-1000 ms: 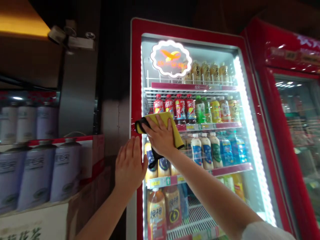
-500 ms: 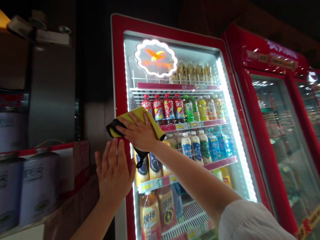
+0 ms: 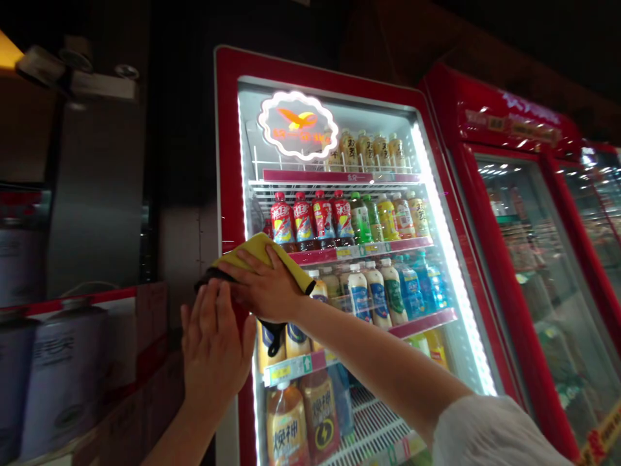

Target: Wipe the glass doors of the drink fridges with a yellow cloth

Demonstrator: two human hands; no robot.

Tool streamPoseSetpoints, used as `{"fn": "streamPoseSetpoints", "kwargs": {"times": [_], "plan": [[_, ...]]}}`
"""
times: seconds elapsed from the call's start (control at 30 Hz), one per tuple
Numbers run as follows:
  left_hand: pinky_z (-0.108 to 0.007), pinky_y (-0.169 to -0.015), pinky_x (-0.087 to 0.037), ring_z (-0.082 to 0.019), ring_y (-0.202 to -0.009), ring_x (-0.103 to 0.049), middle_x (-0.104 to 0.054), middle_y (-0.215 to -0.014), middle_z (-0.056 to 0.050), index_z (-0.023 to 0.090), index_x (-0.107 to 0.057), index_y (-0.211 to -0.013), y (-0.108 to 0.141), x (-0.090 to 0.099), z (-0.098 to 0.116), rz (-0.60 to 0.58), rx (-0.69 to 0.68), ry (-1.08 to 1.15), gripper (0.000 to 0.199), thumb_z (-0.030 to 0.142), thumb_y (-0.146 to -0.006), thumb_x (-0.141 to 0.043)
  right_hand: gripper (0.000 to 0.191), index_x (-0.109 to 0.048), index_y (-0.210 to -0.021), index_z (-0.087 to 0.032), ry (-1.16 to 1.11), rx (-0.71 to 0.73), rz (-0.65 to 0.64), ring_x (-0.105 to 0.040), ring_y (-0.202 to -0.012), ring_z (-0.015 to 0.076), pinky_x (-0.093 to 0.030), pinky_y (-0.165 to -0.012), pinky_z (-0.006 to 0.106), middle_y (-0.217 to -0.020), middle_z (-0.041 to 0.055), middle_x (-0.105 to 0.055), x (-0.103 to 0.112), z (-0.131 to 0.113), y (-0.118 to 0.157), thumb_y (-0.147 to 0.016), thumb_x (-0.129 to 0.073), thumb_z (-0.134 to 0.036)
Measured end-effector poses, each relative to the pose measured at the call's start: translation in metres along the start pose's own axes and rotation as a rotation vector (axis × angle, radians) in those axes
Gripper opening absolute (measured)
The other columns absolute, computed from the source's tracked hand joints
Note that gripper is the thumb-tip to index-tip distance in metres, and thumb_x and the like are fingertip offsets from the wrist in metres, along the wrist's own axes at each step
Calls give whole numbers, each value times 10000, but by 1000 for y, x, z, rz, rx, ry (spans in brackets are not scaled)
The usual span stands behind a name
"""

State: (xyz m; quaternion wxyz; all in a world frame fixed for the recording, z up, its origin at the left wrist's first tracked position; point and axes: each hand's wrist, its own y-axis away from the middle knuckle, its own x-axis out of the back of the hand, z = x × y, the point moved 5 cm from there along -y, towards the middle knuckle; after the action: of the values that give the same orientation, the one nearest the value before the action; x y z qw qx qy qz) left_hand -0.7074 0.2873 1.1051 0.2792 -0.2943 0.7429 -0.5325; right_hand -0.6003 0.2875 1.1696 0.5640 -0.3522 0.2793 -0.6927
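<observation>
A yellow cloth with black edging (image 3: 255,249) lies against the left part of a red-framed drinks fridge (image 3: 320,65). My right hand (image 3: 269,285) presses flat on the cloth, fingers spread toward the upper left. Just below and left of it, my left hand (image 3: 216,343) is raised beside the fridge's left frame, palm toward it, fingers stretched out, with nothing held. Its fingertips overlap the cloth's dark lower edge in view; whether they touch it cannot be made out. Behind the glass are rows of bottles, among them red-labelled ones (image 3: 303,220).
Large pale containers (image 3: 68,382) stand on a shelf at the lower left. A second red fridge (image 3: 509,116) is on the right. A grey pillar (image 3: 99,181) rises at the left, with a light fixture on it.
My right hand and the cloth have moved slightly down the fridge's left side. My left hand now overlaps the cloth's lower edge in view. The camera view has shifted a little.
</observation>
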Motion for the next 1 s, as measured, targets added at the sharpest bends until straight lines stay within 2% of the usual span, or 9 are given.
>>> {"fn": "streamPoseSetpoints", "kwargs": {"times": [0.1, 0.17, 0.33, 0.47, 0.57, 0.63, 0.83, 0.9, 1.0], "plan": [[-654, -1237, -236, -399, -1538, -267, -219, -1686, -204, 168, -47, -1644, -1, -1, 1, -12, 2, 0, 765, 333, -1006, -436, 380, -571, -1403, -418, 10, 143, -44, -173, -1582, 231, -36, -1296, 593, -1629, -122, -398, -6, -15, 17, -1058, -416, -380], [-660, -1237, -229, -402, -1537, -266, -200, -1692, -194, 184, -44, -1645, -4, -2, 2, -26, -10, -2, 767, 337, -1006, -440, 389, -565, -1412, -411, 22, 129, -37, -179, -1580, 223, -40, -1296, 593, -1633, -118, -392, -4, -8, 14, -1063, -394, -389], [-664, -1234, -234, -402, -1534, -268, -187, -1696, -168, 222, -46, -1645, -18, 0, 3, -40, -80, -4, 761, 329, -1007, -446, 461, -460, -1515, -365, 11, -198, 85, -170, -1580, 267, -55, -1270, 667, -1675, -68, -313, 10, 42, 2, -1068, -349, -391], [-649, -1235, -252, -394, -1526, -292, -226, -1690, -151, 238, -70, -1645, -25, 5, -5, -23, -105, 2, 745, 342, -1009, -445, 494, -444, -1537, -318, -8, -358, 139, -167, -1575, 311, -35, -1263, 678, -1681, -13, -307, 11, 42, 41, -1050, -396, -393], [-657, -1225, -262, -404, -1531, -277, -241, -1686, -161, 232, -97, -1644, -33, 4, -11, -16, -118, -5, 740, 351, -1007, -454, 498, -450, -1531, -330, -14, -257, 118, -151, -1579, 311, 1, -1258, 685, -1680, -17, -310, 4, 22, 59, -1036, -431, -381], [-663, -1215, -274, -411, -1532, -272, -260, -1677, -176, 218, -116, -1644, -44, -1, -12, -21, -126, -2, 731, 353, -1007, -449, 485, -443, -1527, -366, -12, -177, 99, -135, -1585, 280, -7, -1262, 680, -1675, -53, -316, 3, 19, 51, -1044, -405, -386], [-642, -1199, -309, -399, -1501, -351, -350, -1636, -197, 154, -265, -1612, -85, -25, -8, -37, -94, 68, 657, 365, -1003, -390, 488, -425, -1536, -368, 43, -343, 122, -168, -1579, 270, -76, -1261, 667, -1677, -47, -314, 22, 86, 11, -1050, -390, -389], [-630, -1199, -317, -389, -1495, -367, -361, -1632, -191, 145, -292, -1602, -87, -32, -9, -57, -99, 81, 650, 368, -998, -378, 511, -411, -1548, -358, 60, -442, 128, -170, -1578, 289, -93, -1256, 669, -1680, -23, -313, 26, 100, 25, -1038, -428, -391], [-617, -1205, -312, -391, -1490, -374, -384, -1615, -213, 98, -335, -1580, -80, -40, -15, -89, -108, 73, 645, 358, -989, -354, 541, -406, -1554, -340, 79, -525, 118, -161, -1577, 329, -115, -1239, 698, -1689, 4, -292, 23, 93, 61, -1018, -467, -386]]}}
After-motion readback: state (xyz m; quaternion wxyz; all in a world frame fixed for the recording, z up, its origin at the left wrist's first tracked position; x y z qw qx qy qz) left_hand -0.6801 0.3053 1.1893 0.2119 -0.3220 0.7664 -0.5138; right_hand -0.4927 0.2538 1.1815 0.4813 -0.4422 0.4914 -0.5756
